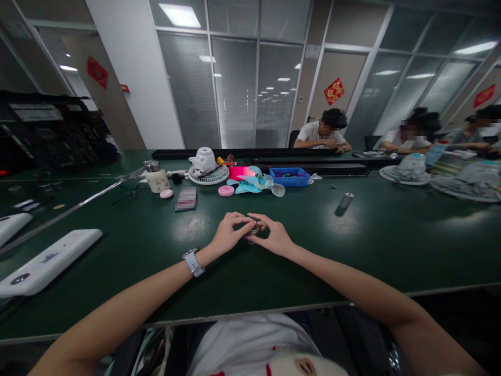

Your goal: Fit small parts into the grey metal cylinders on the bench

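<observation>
The person's left hand [233, 231] and right hand [276, 238] held a small round thing [254, 229] at a green table [235, 284].
Both curled around it from opposite sides; a pale-banded watch [193, 262] circled the left wrist. A grey cylinder [346, 201] stood well apart to the right. Beyond the hands sat a pink disc [226, 191] and a blue tray [290, 181], and across the table a co-worker [313, 137] bent forward.

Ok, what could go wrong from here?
1. The small part sits among the fingertips of the left hand and right hand, so it could slip and drop onto the table.
2. Fingers partly cover it, so a misalignment might go unseen.
3. The grey cylinder seems loose; a wide swing right could knock it.
</observation>
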The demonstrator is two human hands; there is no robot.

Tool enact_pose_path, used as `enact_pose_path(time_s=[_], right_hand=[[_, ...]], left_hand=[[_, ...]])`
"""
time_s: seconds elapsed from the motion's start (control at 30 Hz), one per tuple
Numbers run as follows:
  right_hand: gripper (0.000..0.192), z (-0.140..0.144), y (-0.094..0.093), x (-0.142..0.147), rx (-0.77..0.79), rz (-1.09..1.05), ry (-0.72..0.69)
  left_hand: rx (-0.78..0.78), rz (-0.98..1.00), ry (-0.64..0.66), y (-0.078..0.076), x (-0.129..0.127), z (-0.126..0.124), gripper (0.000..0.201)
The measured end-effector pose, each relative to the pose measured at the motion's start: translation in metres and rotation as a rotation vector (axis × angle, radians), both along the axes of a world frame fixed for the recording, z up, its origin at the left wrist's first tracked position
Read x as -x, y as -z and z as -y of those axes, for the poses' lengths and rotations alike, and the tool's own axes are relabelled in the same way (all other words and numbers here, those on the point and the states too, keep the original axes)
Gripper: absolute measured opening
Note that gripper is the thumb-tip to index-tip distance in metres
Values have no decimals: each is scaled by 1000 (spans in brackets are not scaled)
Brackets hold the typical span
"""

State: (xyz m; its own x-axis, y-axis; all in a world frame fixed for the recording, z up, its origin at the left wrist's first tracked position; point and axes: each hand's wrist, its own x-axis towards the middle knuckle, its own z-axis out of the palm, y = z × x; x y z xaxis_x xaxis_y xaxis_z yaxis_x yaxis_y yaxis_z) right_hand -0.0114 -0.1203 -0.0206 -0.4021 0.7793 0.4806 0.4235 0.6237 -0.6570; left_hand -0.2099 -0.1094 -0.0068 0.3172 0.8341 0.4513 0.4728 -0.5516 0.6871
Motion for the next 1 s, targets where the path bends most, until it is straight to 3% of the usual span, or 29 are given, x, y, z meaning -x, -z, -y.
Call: enact_pose_path(time_s=[0.13, 0.27, 0.37, 0.57, 0.63, 0.73, 0.83, 0.9, 0.97, 1.0], right_hand=[[67, 3, -1, 3, 12, 12, 14], [64, -6, -6, -8, 14, -27, 59], [60, -32, -12, -42, -39, -51, 274], [53, -87, -8, -154, -122, 156, 937], [53, -96, 0, -183, -97, 194, 1051], [52, -103, 9, -205, -52, 183, 1096], [57, -100, 8, -198, -56, 209, 1149], [67, -92, 1, -178, -167, 249, 1197], [69, -78, -8, -146, -318, 269, 1119], [65, -70, -11, -126, -365, 274, 1001]], left_hand=[[-37, 32, -103, -1, 13, -11, 32], [-11, -184, -118, 14, 27, -22, 33], [46, -301, -108, 24, 29, -26, 35], [19, -346, -113, 27, 28, -24, 34], [17, -332, -107, 25, 28, -23, 36], [20, -292, -118, 23, 27, -21, 40], [38, -204, -172, 23, 26, -20, 38], [49, -131, -222, 24, 26, -22, 33], [56, -84, -272, 26, 27, -24, 30], [58, -75, -291, 27, 27, -25, 29]])
